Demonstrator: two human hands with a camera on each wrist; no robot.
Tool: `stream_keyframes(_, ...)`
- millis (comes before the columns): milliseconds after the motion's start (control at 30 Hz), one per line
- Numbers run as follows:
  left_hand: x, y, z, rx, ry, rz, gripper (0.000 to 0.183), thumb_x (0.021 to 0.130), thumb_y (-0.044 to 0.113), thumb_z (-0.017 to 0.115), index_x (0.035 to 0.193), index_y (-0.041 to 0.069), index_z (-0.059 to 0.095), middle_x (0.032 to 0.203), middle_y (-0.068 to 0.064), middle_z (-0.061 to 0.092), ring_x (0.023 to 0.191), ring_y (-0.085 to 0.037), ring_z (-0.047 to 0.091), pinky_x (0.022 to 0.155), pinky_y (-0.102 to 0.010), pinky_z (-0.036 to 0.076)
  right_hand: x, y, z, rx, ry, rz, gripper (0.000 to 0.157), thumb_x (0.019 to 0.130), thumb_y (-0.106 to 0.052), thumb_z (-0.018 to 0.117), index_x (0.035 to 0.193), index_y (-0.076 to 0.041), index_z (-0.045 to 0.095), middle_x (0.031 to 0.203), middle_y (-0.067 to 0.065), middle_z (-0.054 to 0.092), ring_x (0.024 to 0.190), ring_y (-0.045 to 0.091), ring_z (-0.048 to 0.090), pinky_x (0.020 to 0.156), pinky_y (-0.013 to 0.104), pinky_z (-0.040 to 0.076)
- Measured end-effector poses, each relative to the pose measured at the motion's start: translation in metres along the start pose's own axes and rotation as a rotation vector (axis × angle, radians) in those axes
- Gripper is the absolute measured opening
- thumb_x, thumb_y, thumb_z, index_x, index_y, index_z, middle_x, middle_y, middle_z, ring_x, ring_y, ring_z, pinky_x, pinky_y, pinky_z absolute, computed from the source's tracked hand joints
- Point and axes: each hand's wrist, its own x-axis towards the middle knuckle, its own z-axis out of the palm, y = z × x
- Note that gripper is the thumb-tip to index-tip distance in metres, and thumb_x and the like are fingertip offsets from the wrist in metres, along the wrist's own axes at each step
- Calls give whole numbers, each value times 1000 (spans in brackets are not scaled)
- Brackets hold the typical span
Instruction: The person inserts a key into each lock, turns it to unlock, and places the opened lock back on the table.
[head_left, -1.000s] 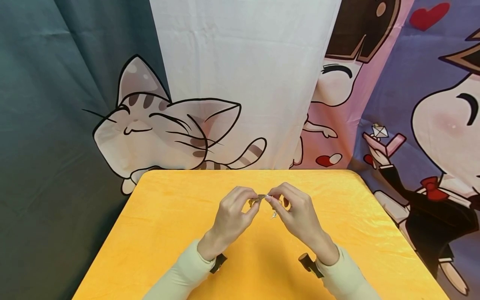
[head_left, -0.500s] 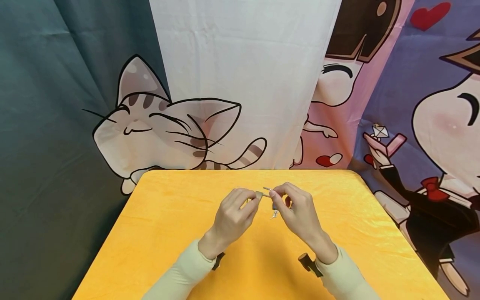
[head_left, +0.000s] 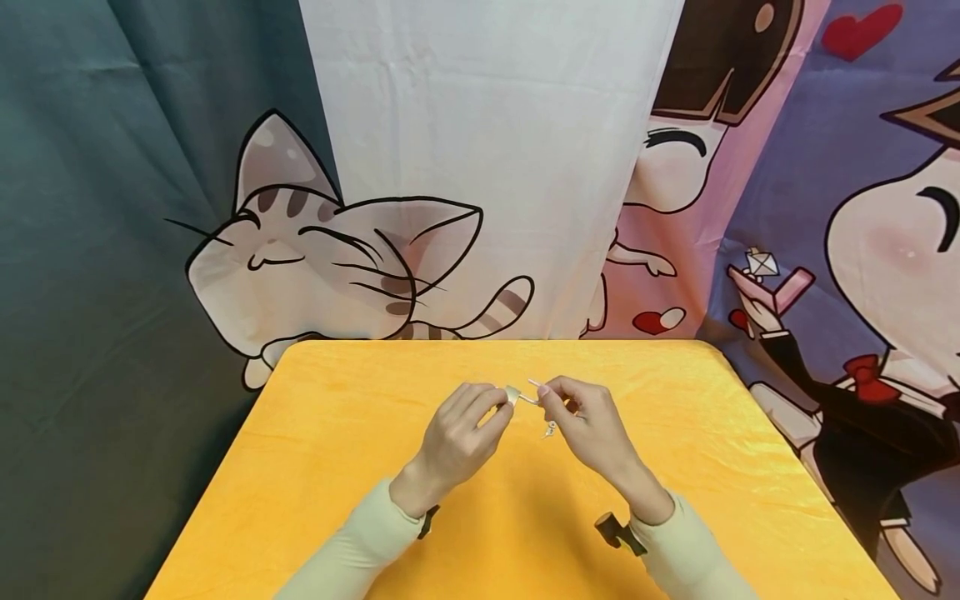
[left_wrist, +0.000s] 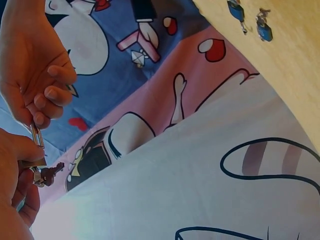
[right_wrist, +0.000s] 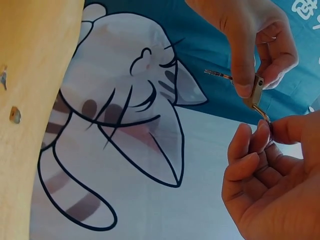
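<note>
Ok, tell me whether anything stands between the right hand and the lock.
Nothing visible does: the right hand pinches the shackle of the lock directly, while the left hand holds the lock's body.

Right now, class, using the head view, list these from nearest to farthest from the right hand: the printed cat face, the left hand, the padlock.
1. Padlock: pinched by the right hand, on its left side.
2. Left hand: farther left, gripping the padlock's body.
3. Printed cat face: farthest left, higher up.
</note>
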Motion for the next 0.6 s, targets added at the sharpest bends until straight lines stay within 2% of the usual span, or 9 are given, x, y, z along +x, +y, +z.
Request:
stream_keyframes(100, -2, -1, 0, 1, 3, 4, 9, 90, 1, 65, 82, 4, 69, 87, -7, 66, 78, -20, 62, 66, -26, 51, -1, 2, 0, 25, -35, 57, 25, 102, -23, 54, 83, -18, 68, 66, 4, 62, 53, 6, 50, 48, 23, 42)
stream_keyframes(200, -3, -1, 0, -18, 8, -8, 5, 86, -1, 68, 84, 3, 68, 87, -8, 66, 78, -20, 62, 67, -26, 52, -1, 2, 1, 35, -50, 79, 24, 102, -25, 54, 84, -18, 68, 66, 4, 62, 51, 8, 47, 45, 23, 38)
stream_keyframes(333, -4, -1, 1, -67, 14, -69, 4, 87, 0, 68, 84, 4, 68, 87, -6, 66, 77, -19, 62, 68, -25, 53, -1, 1, 1, 24, -18, 63, 18, 102, -26, 55, 91, -20, 68, 73, -2, 64, 60, 10, 55, 53, 24, 46)
stream_keyframes(467, -6, -1, 1, -172, -4, -214, 6, 84, 1, 72, 82, 5, 67, 86, -5, 65, 77, -17, 62, 69, -22, 54, -1, -1, -1, -22, 48, 10, 9, 100, -23, 58, 102, -20, 66, 88, -9, 66, 77, 8, 61, 65, 26, 52)
stream_keyframes(600, -9, 0, 1, -355, -25, -426, 17, 76, -3, 76, 85, 6, 64, 86, -5, 66, 76, -16, 63, 68, -19, 54, -2, -3, -3, -76, 82, -58, 12, 98, -19, 61, 109, -18, 64, 100, -8, 65, 88, 7, 60, 69, 25, 52)
